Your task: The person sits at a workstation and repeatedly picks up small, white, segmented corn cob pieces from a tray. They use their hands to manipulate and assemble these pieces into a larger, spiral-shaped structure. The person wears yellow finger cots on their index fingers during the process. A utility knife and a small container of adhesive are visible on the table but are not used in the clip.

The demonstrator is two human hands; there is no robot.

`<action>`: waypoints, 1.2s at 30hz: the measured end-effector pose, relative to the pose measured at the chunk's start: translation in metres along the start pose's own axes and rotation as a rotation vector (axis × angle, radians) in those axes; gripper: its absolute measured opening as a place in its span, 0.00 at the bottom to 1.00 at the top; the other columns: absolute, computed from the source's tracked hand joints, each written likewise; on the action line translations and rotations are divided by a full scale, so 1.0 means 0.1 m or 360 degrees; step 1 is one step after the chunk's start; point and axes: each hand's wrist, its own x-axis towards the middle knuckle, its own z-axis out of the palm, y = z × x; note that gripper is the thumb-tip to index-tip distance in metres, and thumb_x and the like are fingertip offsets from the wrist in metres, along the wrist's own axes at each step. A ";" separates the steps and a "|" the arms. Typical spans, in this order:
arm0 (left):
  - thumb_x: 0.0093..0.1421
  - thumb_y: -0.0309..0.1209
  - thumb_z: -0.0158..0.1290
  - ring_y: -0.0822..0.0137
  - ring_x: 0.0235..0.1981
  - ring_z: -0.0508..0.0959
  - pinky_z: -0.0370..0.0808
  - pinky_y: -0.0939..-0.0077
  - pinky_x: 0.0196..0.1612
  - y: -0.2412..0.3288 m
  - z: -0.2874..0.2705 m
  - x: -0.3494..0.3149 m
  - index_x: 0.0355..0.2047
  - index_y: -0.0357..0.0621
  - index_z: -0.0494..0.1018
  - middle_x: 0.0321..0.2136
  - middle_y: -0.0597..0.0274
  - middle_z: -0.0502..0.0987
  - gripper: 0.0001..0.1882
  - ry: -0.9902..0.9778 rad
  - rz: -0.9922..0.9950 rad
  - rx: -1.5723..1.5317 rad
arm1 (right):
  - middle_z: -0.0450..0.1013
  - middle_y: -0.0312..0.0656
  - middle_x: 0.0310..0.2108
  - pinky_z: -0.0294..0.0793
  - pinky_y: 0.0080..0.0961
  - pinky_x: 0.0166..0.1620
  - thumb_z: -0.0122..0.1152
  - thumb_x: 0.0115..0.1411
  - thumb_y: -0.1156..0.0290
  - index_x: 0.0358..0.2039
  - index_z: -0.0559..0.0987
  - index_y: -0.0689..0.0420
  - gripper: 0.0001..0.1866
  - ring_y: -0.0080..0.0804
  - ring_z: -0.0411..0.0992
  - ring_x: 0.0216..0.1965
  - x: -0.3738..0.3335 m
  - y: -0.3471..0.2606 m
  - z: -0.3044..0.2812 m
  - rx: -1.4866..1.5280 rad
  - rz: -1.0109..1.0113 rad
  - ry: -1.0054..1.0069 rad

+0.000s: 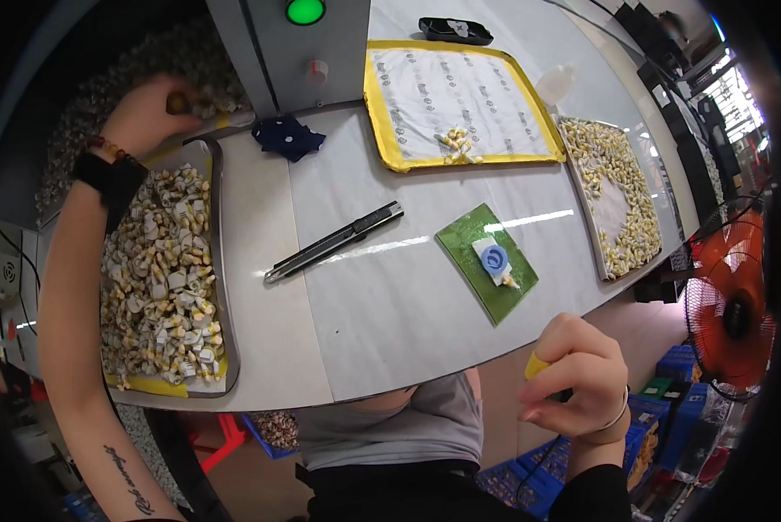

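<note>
My left hand (151,111) reaches into the shadowed grey box at the far left, over a heap of small pale pieces (203,65). Its thumb and forefinger curve round a small brownish spot that I cannot make out. Below that wrist stands a tray (223,287) full of small white and yellow pieces (160,278). My right hand (586,374) is raised beyond the table's front edge, fingers loosely curled, with nothing visible in them. A yellow band (536,365) wraps one of its fingers. Nearest to it lies a green pad (473,252) bearing a blue round piece (494,259) on white material.
A black box cutter (334,242) lies mid-table, with a dark blue cloth (288,137) behind. A yellow-edged tray (469,163) holds a few pieces; another tray (595,230) at right holds many. The grey housing (290,65) has a green light. An orange fan (734,309) stands right.
</note>
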 end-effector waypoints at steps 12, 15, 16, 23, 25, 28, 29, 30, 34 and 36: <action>0.59 0.32 0.51 0.80 0.28 0.69 0.65 0.86 0.31 -0.05 -0.34 -0.41 0.38 0.39 0.69 0.25 0.70 0.70 0.11 0.0010 -0.0082 -0.1008 | 0.70 0.39 0.24 0.67 0.23 0.28 0.66 0.43 0.80 0.26 0.77 0.58 0.09 0.32 0.69 0.26 0.18 0.18 -0.36 -0.0679 0.0202 0.0078; 0.58 0.38 0.51 0.79 0.32 0.65 0.63 0.83 0.34 0.83 -0.56 -1.09 0.44 0.40 0.66 0.33 0.67 0.67 0.18 0.0358 -0.0214 -0.0911 | 0.71 0.41 0.26 0.69 0.27 0.32 0.63 0.48 0.77 0.29 0.75 0.58 0.07 0.35 0.71 0.29 0.45 0.55 -0.55 -0.0982 0.0225 0.0019; 0.59 0.42 0.52 0.77 0.33 0.66 0.63 0.82 0.36 0.68 -0.85 -1.37 0.45 0.39 0.65 0.34 0.64 0.67 0.21 0.0063 -0.0003 -0.0896 | 0.71 0.41 0.27 0.70 0.29 0.34 0.62 0.49 0.76 0.30 0.75 0.58 0.07 0.36 0.71 0.30 0.61 0.61 -0.64 -0.1017 0.0181 -0.0025; 0.48 0.29 0.60 0.57 0.23 0.76 0.71 0.71 0.28 1.67 -0.41 -1.93 0.33 0.31 0.76 0.22 0.55 0.75 0.14 -0.0766 0.0820 -0.2116 | 0.74 0.42 0.31 0.71 0.28 0.38 0.61 0.51 0.74 0.33 0.77 0.59 0.08 0.37 0.73 0.33 1.52 1.24 -0.57 -0.0848 -0.0061 -0.0384; 0.54 0.31 0.57 0.60 0.24 0.77 0.72 0.72 0.28 1.76 -0.07 -2.00 0.37 0.31 0.76 0.23 0.55 0.76 0.15 -0.0886 0.0769 -0.2417 | 0.75 0.41 0.33 0.71 0.25 0.38 0.61 0.53 0.74 0.33 0.77 0.60 0.07 0.34 0.72 0.34 1.51 1.27 -0.61 -0.0886 0.0229 -0.0542; 0.58 0.38 0.55 0.67 0.21 0.77 0.71 0.79 0.25 1.85 0.27 -2.15 0.36 0.29 0.75 0.25 0.56 0.78 0.19 -0.1090 0.0290 -0.2897 | 0.74 0.43 0.30 0.71 0.24 0.36 0.61 0.53 0.75 0.34 0.76 0.61 0.08 0.33 0.72 0.32 1.44 1.42 -0.56 -0.0969 0.0131 -0.0398; 0.59 0.40 0.54 0.69 0.20 0.77 0.71 0.81 0.24 1.88 0.35 -2.23 0.36 0.29 0.75 0.25 0.56 0.78 0.20 -0.1071 0.0196 -0.3096 | 0.74 0.43 0.29 0.71 0.24 0.35 0.61 0.53 0.75 0.34 0.76 0.62 0.08 0.33 0.72 0.31 1.45 1.40 -0.53 -0.0995 0.0078 -0.0353; 0.60 0.43 0.53 0.71 0.19 0.76 0.70 0.83 0.23 1.93 0.37 -2.27 0.34 0.29 0.75 0.23 0.57 0.77 0.22 -0.1028 0.0131 -0.3192 | 0.74 0.43 0.29 0.70 0.25 0.35 0.60 0.52 0.76 0.34 0.75 0.62 0.08 0.33 0.71 0.30 1.45 1.38 -0.51 -0.0957 0.0120 -0.0324; 0.59 0.35 0.56 0.70 0.29 0.80 0.75 0.81 0.35 1.92 0.67 -2.31 0.37 0.32 0.74 0.28 0.58 0.78 0.16 -0.1546 0.0334 -0.3359 | 0.73 0.42 0.27 0.69 0.25 0.34 0.59 0.52 0.77 0.33 0.74 0.62 0.07 0.33 0.70 0.29 1.42 1.34 -0.52 -0.0913 0.0240 -0.0270; 0.59 0.40 0.55 0.71 0.23 0.77 0.71 0.83 0.27 2.05 0.63 -2.17 0.34 0.29 0.74 0.24 0.57 0.77 0.20 -0.1221 0.0544 -0.3417 | 0.73 0.44 0.27 0.70 0.27 0.35 0.58 0.52 0.77 0.33 0.73 0.63 0.07 0.36 0.71 0.29 1.40 1.34 -0.54 -0.0947 0.0226 -0.0276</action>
